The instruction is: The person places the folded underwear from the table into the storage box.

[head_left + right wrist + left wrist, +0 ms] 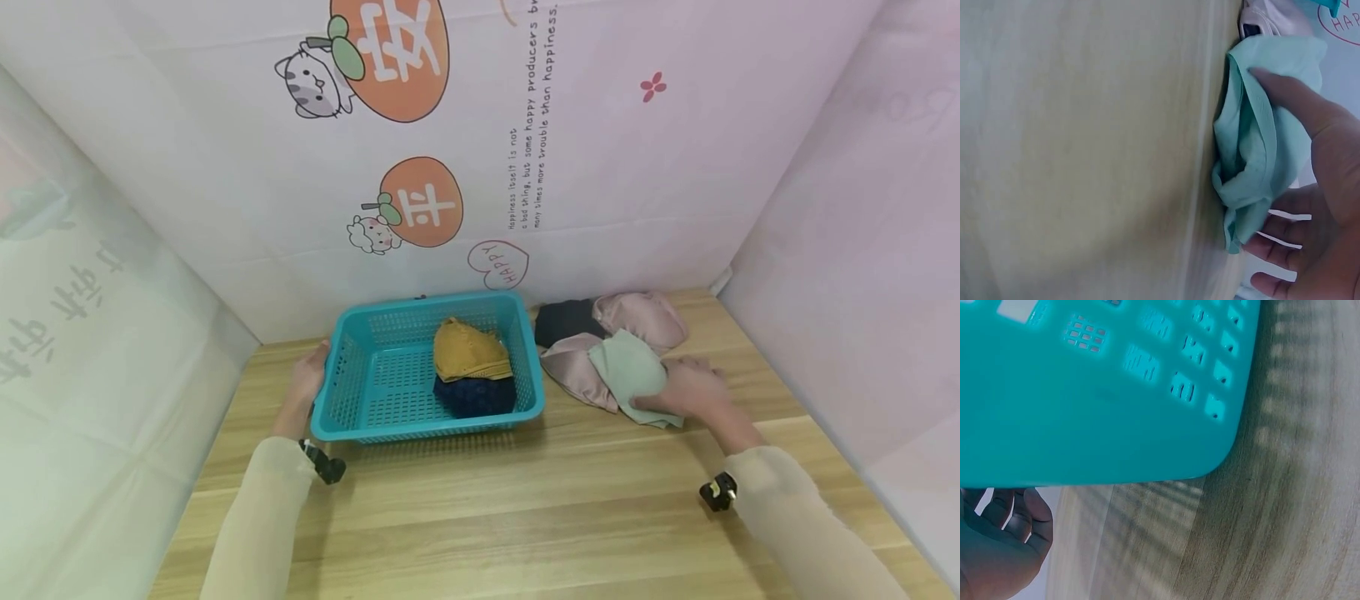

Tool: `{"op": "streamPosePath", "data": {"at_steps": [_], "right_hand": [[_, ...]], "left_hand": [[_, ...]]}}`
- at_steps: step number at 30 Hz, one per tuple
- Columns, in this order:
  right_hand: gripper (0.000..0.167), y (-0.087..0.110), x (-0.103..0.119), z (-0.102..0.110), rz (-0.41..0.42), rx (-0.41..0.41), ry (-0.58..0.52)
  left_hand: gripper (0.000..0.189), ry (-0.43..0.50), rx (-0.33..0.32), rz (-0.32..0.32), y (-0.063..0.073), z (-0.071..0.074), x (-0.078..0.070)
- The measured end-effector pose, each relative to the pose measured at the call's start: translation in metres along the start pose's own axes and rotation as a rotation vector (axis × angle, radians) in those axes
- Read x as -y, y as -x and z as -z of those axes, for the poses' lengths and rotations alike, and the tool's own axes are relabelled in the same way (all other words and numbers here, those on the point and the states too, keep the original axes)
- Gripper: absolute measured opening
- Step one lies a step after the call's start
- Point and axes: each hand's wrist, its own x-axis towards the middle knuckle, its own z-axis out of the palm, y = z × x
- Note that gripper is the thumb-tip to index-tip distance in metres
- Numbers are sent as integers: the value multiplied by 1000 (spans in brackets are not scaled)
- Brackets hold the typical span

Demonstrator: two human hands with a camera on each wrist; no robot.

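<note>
My left hand (307, 377) grips the left end of a turquoise plastic basket (427, 431); in the left wrist view its curled fingers (1019, 519) go behind the rim. A mustard-yellow garment (468, 350) and a dark navy one (474, 397) lie folded in the basket's right half. To the right of it, my right hand (690, 389) holds a mint-green folded garment (626, 371). In the right wrist view the thumb (1291, 97) lies over the mint cloth, with the other fingers at its far edge.
Under and behind the mint cloth lie shiny pink garments (641, 317) and a black piece (566, 322). The wooden tabletop (480, 517) meets a printed white back wall (600, 167), with white sheets at both sides. Each wrist carries a small black camera.
</note>
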Motion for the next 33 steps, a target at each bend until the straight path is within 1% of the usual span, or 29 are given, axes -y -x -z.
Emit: {"op": "streamPosePath", "data": {"at_steps": [3,9,13,17,20,23,27,29,31,33], "right_hand": [[90,-2,3,-1,-5,-20,0],[49,0,7,-3,5,-71,-26],[34,2,7,-4,4,-83,-34],[30,2,6,-6,-13,-82,-44],[30,2,5,-5,-31,-87,-54],[32,3,4,0,-34,-96,-66],[30,3,7,8,-6,-141,-77],[29,4,10,12,11,-168,-79],[29,4,13,17,18,-185,-83],[33,4,18,22,12,-193,-92]], "left_hand": [[79,3,3,3,-1,0,0],[81,11,19,16,-1,0,-2],[82,10,21,28,0,0,-3],[78,6,20,33,2,0,-4],[75,8,26,41,3,1,-4],[76,2,26,33,2,1,-3],[82,-10,18,18,0,1,-1],[83,-12,20,22,0,1,-2],[84,-16,24,23,1,1,-2],[85,-17,29,26,0,1,-2]]}}
